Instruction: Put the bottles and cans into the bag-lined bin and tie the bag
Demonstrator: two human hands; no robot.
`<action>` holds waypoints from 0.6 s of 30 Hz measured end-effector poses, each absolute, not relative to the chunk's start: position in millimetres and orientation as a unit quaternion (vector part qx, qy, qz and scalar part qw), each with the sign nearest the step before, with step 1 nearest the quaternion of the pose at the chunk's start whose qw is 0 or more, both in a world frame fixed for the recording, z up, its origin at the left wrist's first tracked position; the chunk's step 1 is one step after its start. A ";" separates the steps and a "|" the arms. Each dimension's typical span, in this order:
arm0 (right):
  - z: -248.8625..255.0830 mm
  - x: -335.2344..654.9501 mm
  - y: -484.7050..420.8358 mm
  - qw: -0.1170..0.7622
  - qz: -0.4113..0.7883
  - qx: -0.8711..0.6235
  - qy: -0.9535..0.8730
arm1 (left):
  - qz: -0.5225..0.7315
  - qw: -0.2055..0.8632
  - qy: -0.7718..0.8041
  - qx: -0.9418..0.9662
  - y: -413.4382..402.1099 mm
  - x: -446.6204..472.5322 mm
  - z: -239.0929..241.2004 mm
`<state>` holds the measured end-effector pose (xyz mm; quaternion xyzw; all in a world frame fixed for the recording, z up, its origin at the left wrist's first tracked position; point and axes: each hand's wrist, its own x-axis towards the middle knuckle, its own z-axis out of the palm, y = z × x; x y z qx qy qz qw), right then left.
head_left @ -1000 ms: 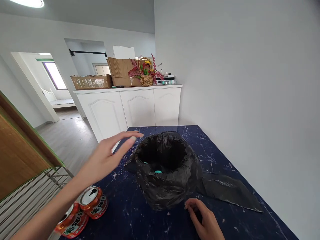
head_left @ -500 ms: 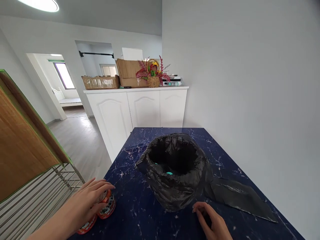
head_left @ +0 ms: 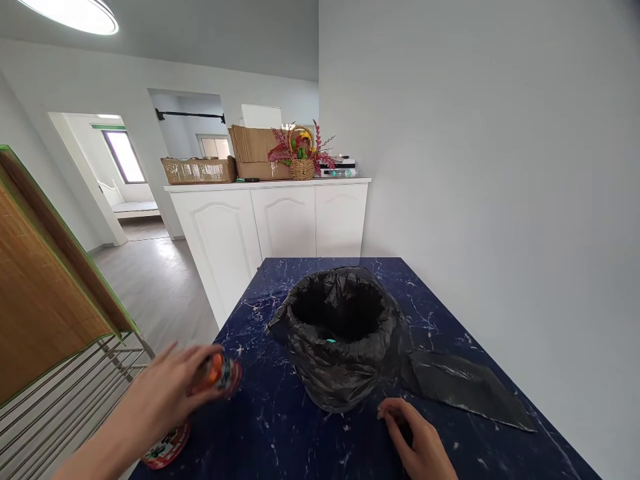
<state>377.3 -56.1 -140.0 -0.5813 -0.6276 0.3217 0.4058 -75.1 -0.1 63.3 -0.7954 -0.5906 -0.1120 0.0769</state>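
My left hand is wrapped round a red-and-orange printed can, which is tilted with its end pointing right; the palm side hides part of it. Under that wrist, a second can of similar print stands on the table, partly covered. A bin lined with a black plastic bag stands mid-table, with a small teal thing inside it. My right hand is close to the front right of the bin, thumb and forefinger curled together, and nothing shows between them.
The dark blue marbled table meets a white wall on the right. A flat black plastic strip lies beside the bin. At left stands a metal rack with a brown board. A white cabinet bears boxes and a flower basket.
The can in my left hand has been tilted and raised slightly to the right, away from the other can. My right hand has barely moved. The view has shifted slightly.
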 end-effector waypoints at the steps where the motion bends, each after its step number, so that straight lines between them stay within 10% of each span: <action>1: -137.8 376.2 -56.8 0.409 0.318 -0.580 -0.629 | -0.164 0.116 -0.599 -0.775 -1.2 -66.0 83.5; 7: -132.3 372.4 -59.7 0.424 0.305 -0.578 -0.627 | -0.420 0.150 -0.508 -0.737 5.5 27.6 185.6; 13: -130.2 371.7 -59.7 0.433 0.315 -0.573 -0.621 | -0.291 -0.026 -0.369 -0.882 39.4 105.5 159.0; 18: -128.6 371.8 -59.3 0.431 0.315 -0.582 -0.614 | -0.285 0.056 -0.438 -0.851 33.9 63.3 141.9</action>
